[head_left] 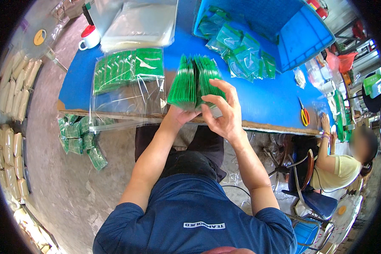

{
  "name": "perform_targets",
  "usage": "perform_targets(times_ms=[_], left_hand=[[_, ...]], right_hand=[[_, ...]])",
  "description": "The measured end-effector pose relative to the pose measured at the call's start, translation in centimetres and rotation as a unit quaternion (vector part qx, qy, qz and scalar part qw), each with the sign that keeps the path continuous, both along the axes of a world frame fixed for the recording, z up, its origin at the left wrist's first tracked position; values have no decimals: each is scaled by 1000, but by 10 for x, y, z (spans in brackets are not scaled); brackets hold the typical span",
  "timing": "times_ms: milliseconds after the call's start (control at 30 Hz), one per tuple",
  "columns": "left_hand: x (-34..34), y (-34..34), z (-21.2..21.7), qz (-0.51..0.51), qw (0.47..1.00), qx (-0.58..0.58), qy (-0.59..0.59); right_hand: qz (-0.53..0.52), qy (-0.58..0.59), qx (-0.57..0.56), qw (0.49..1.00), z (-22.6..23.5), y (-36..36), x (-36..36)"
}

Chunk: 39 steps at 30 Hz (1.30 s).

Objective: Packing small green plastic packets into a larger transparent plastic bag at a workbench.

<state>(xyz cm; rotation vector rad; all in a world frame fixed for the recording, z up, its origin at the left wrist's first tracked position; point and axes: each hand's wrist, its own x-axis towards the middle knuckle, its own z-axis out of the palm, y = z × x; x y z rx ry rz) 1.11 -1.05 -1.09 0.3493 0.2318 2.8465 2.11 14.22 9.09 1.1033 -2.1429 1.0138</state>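
A thick stack of green packets [184, 86] stands on edge above the table's near edge, parted by a dark gap in its middle. My left hand [183, 115] supports it from below, its fingers mostly hidden under the packets. At the stack's right side is my right hand [224, 113], fingers curved and apart, the fingertips at or touching the packets' edges. To the left, a clear plastic bag [127, 103] lies flat on the table with a row of overlapping green packets [118, 72] in its far part.
A pile of clear bags [135, 27] and a white mug with red lid [89, 38] stand at the far left. A tipped blue crate [302, 38] spills green packets [243, 51]. Yellow-handled scissors [304, 116] lie right, near a seated person [338, 165]. Bundled packets [78, 137] lie below the table's left edge.
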Motion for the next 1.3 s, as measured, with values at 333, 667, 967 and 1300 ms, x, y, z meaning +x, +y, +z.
perform_targets(times_ms=[333, 667, 967, 1300], left_hand=[[-3, 0, -8, 2, 998, -23, -58], [-6, 0, -13, 4, 997, -48, -53], [-5, -4, -8, -32, 999, -10, 3], [-5, -1, -15, -31, 998, 13, 53]], right_hand=[[-39, 8, -20, 999, -13, -4, -2], [-47, -7, -31, 998, -10, -7, 2], [-53, -13, -45, 998, -13, -9, -1], [15, 48, 44, 998, -2, -12, -3]])
